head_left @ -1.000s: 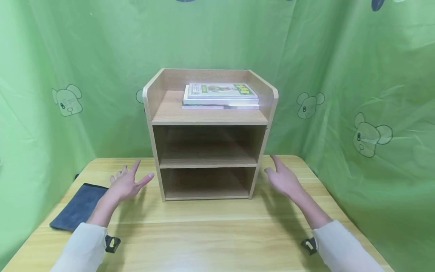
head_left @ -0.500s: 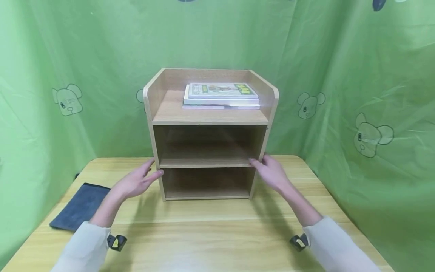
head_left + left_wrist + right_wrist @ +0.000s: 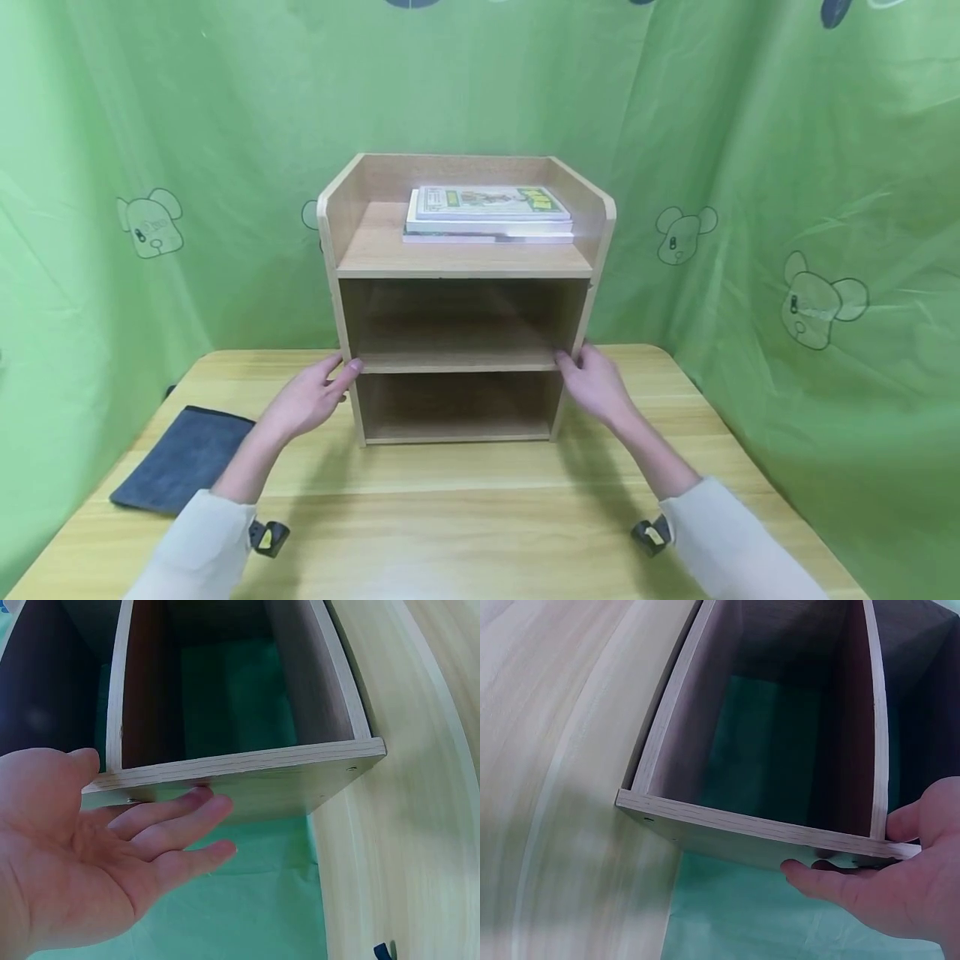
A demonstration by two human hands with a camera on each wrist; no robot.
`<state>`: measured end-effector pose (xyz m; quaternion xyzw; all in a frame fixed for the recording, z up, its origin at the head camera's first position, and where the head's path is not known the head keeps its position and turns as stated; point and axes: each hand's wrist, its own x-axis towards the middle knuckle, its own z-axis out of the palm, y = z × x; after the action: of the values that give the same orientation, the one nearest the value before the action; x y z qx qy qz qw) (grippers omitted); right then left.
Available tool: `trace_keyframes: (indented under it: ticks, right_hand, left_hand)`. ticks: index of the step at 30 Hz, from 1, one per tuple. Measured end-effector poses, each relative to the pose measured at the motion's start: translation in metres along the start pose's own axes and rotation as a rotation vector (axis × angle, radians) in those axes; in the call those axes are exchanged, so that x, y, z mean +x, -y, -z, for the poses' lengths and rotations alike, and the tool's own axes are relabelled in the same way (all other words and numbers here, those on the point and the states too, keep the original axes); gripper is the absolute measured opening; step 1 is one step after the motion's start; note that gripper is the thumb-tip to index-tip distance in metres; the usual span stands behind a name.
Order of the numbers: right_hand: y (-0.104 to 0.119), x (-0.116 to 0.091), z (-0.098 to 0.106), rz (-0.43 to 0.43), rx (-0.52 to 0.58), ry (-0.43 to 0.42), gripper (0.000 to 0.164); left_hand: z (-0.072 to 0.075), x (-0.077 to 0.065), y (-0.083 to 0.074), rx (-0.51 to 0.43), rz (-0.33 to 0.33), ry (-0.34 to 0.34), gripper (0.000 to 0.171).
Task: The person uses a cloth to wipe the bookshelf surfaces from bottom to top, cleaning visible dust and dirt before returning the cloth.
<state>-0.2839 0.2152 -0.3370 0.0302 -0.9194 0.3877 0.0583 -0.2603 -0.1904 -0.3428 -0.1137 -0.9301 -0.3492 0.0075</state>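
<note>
A small wooden shelf unit (image 3: pixel 465 273) stands upright on the table, with an upper tray and two compartments below. My left hand (image 3: pixel 303 402) grips its left side panel near the middle board, thumb at the front edge. In the left wrist view, the fingers (image 3: pixel 184 825) lie along the panel's outer face. My right hand (image 3: pixel 597 387) holds the right side panel at about the same height. Its thumb (image 3: pixel 904 823) reaches inside the edge while the fingers stay outside, partly hidden. Several stacked books (image 3: pixel 487 208) lie flat on the top.
A dark blue-grey cloth (image 3: pixel 183 462) lies on the left of the wooden table (image 3: pixel 450 517), beside my left forearm. Green curtains (image 3: pixel 480 75) with mouse drawings hang behind and on both sides, close to the table's edges.
Both hands have moved inward from beside the shelf unit and taken hold of its side panels. The shelf unit and the books stay in place.
</note>
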Motion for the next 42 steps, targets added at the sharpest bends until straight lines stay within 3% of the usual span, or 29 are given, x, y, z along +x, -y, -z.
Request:
trace_keyframes:
  ticks: [10, 17, 32, 42]
  right_hand:
    - [-0.0038, 0.0027, -0.0003, 0.008, 0.014, 0.023, 0.054]
    - [-0.0061, 0.0044, 0.0017, 0.012, 0.048, 0.021, 0.045]
    - [-0.0074, 0.0055, 0.004, 0.022, 0.04, 0.014, 0.05]
    - [-0.0095, 0.0067, 0.0048, 0.007, 0.055, 0.028, 0.049]
  left_hand:
    - [0.0007, 0.0019, -0.0006, 0.021, -0.003, -0.023, 0.07]
    - [0.0002, 0.0027, 0.001, 0.023, 0.001, -0.021, 0.071]
    - [0.0016, 0.003, 0.001, 0.023, -0.002, -0.015, 0.07]
    - [0.0063, 0.0032, -0.0012, 0.031, 0.05, 0.006, 0.081]
